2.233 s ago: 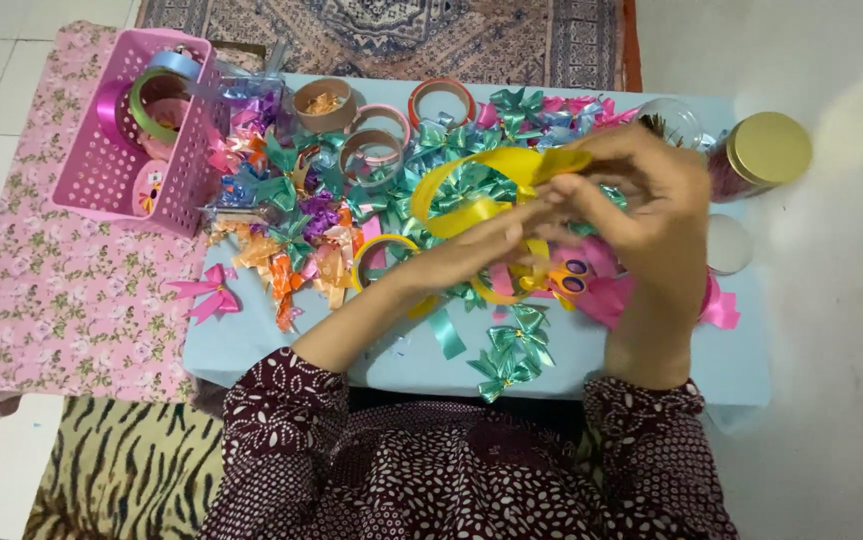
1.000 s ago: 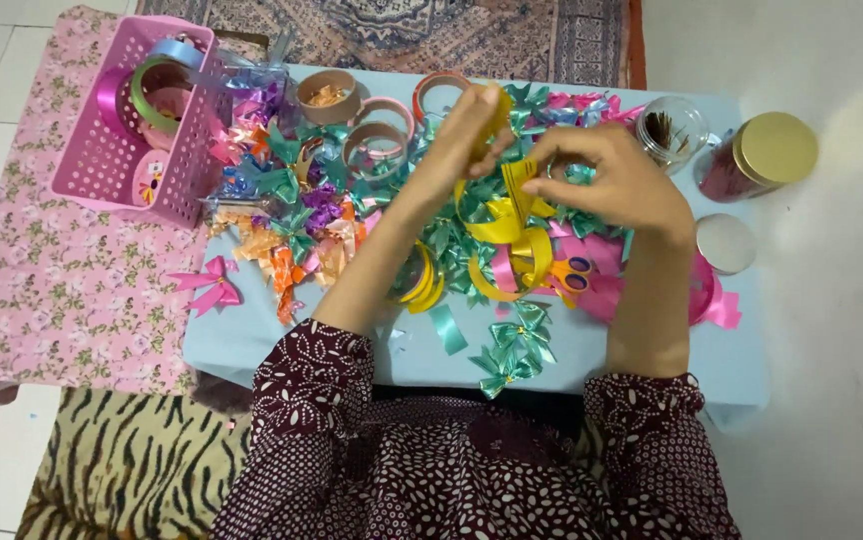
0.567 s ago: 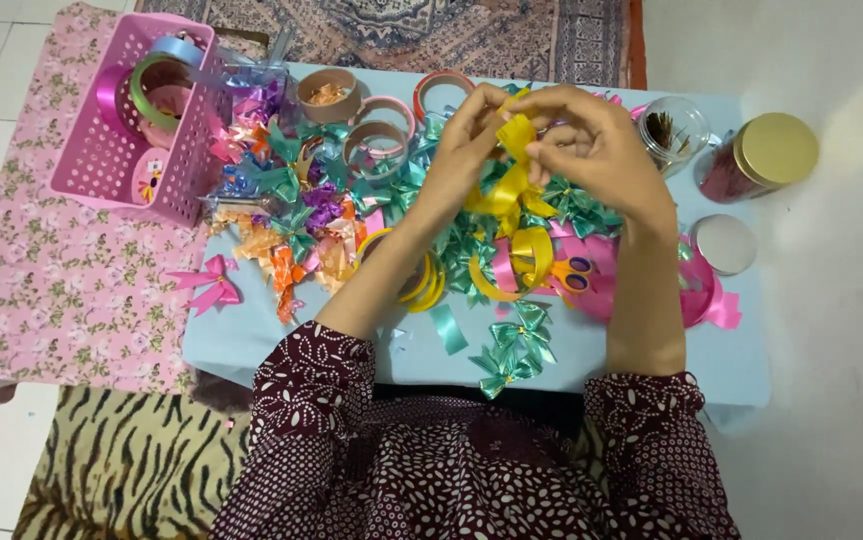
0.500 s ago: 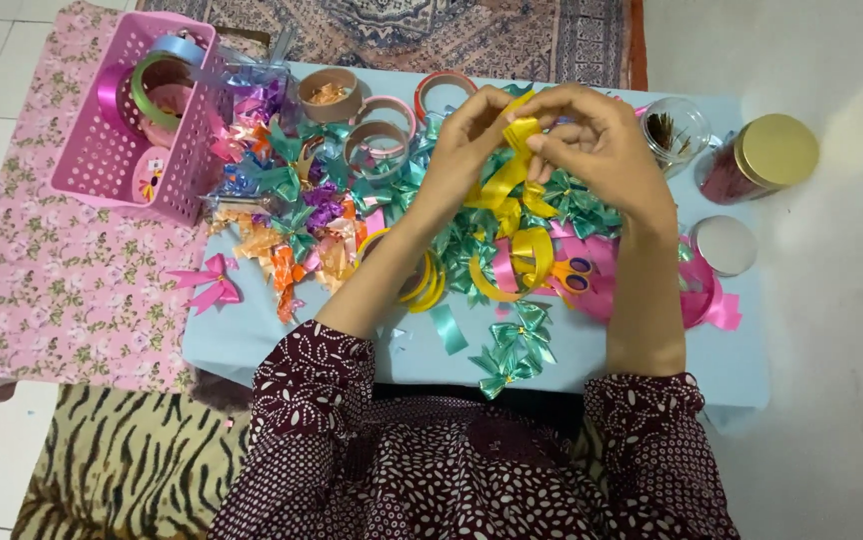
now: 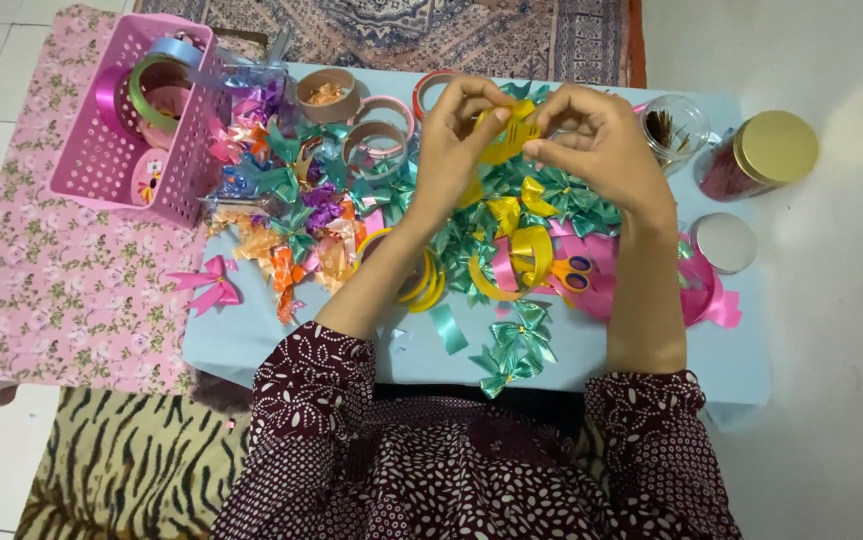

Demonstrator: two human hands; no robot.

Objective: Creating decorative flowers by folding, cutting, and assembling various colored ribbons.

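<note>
Both hands are raised over the far middle of a low light-blue table (image 5: 252, 345). My left hand (image 5: 460, 135) and my right hand (image 5: 592, 140) pinch a folded piece of yellow ribbon (image 5: 508, 130) between their fingertips. More yellow ribbon loops (image 5: 527, 250) lie below the hands, among a heap of teal ribbon bows (image 5: 572, 200). A finished teal bow (image 5: 517, 345) rests near the table's front edge.
A pink basket (image 5: 102, 170) with ribbon rolls stands at the left on a floral cloth. Tape rolls (image 5: 377, 140) and mixed colourful bows (image 5: 292, 230) fill the table's left half. A glass jar (image 5: 674, 125), a gold-lidded jar (image 5: 767, 150), a round lid (image 5: 724, 242) and pink scissors (image 5: 577, 275) lie at the right.
My hands came together and rose toward the far side of the table, folding the yellow ribbon into a tighter bunch between the fingertips.
</note>
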